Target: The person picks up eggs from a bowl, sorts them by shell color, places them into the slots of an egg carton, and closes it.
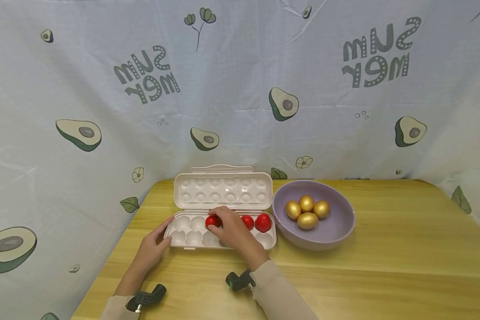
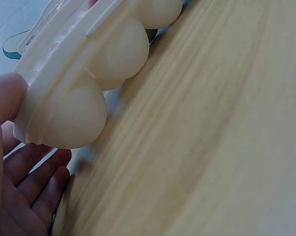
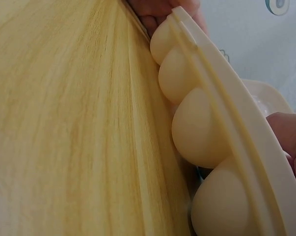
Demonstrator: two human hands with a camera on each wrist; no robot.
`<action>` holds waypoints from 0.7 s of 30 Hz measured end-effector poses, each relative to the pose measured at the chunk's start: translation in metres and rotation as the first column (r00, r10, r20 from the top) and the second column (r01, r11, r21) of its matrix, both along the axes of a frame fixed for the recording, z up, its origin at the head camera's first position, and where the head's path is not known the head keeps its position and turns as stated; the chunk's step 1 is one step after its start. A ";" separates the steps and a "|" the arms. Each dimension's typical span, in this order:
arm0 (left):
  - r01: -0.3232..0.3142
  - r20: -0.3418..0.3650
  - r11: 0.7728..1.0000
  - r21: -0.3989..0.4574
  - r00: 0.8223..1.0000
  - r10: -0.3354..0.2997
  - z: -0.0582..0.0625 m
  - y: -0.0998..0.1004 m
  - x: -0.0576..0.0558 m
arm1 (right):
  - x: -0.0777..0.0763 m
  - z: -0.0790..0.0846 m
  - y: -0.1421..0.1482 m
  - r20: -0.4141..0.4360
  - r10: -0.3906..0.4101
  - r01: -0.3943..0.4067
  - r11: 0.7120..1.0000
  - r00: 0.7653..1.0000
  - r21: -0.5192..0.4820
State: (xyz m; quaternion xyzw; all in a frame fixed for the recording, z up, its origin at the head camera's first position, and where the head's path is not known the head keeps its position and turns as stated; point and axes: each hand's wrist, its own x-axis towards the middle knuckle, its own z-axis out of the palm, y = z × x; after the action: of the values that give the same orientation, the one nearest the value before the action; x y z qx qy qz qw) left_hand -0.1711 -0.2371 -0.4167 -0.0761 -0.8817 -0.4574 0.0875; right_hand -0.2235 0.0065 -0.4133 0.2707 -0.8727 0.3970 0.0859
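Right hand (image 1: pixel 233 228) pinches one red egg (image 1: pixel 212 221) near two others (image 1: pixel 262 223), left hand (image 1: pixel 154 246) one carton (image 1: pixel 194 238) near four gold eggs (image 1: pixel 307 221).

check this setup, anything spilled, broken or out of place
Nothing looks spilled or broken: shiny gold eggs sit in the round lilac bowl, round red pieces in the cream plastic egg carton. One oddity: the grey "summer" lettering on the pale avocado-print cloth reads mirrored, so the cloth may hang backwards.

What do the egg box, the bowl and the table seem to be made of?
Egg box: likely plastic, satin; smooth, rounded, moulded-looking cups.
Bowl: perhaps ceramic or plastic, softly glossy; smooth, even lilac surface.
Table: wood or wood print, low gloss; streaked grain.
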 end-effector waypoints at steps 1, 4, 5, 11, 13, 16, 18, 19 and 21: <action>-0.001 0.003 1.000 -0.003 1.000 0.001 0.002 0.001 0.002 | 0.000 0.000 0.000 -0.001 0.000 0.000 1.000 1.000 -0.001; 0.000 0.004 1.000 -0.009 1.000 0.000 0.006 0.002 0.004 | 0.000 0.000 0.000 0.002 0.003 -0.003 1.000 1.000 -0.002; 0.002 0.003 1.000 -0.008 1.000 -0.002 0.007 0.003 0.005 | 0.000 0.000 0.000 0.001 0.004 -0.004 1.000 1.000 -0.002; 0.006 -0.008 1.000 -0.002 1.000 -0.006 0.003 0.000 0.002 | 0.000 -0.001 0.000 -0.001 0.004 -0.004 1.000 1.000 -0.007; -0.002 -0.001 1.000 -0.003 1.000 0.002 -0.004 -0.003 -0.002 | -0.001 -0.001 0.000 -0.006 0.004 -0.004 1.000 1.000 -0.011; -0.017 0.006 1.000 -0.022 1.000 0.017 -0.018 -0.010 -0.010 | -0.001 0.000 0.000 -0.004 0.003 -0.003 1.000 1.000 -0.023; -0.024 0.011 0.999 -0.029 1.000 0.025 -0.026 -0.014 -0.014 | 0.000 0.001 0.000 0.012 -0.003 0.003 0.999 1.000 -0.033; -0.025 0.010 0.999 -0.031 1.000 0.025 -0.028 -0.015 -0.015 | 0.000 0.001 0.000 0.019 -0.005 0.005 0.999 1.000 -0.040; -0.022 0.004 1.000 -0.021 1.000 0.023 -0.026 -0.014 -0.014 | 0.000 0.002 0.001 0.034 -0.008 0.009 0.998 0.999 -0.054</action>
State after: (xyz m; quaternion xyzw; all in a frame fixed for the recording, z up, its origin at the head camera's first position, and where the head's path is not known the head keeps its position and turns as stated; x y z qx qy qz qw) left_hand -0.1849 -0.2506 -0.4428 -0.0662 -0.8874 -0.4473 0.0900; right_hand -0.2236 0.0073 -0.4111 0.2578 -0.8641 0.4248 0.0802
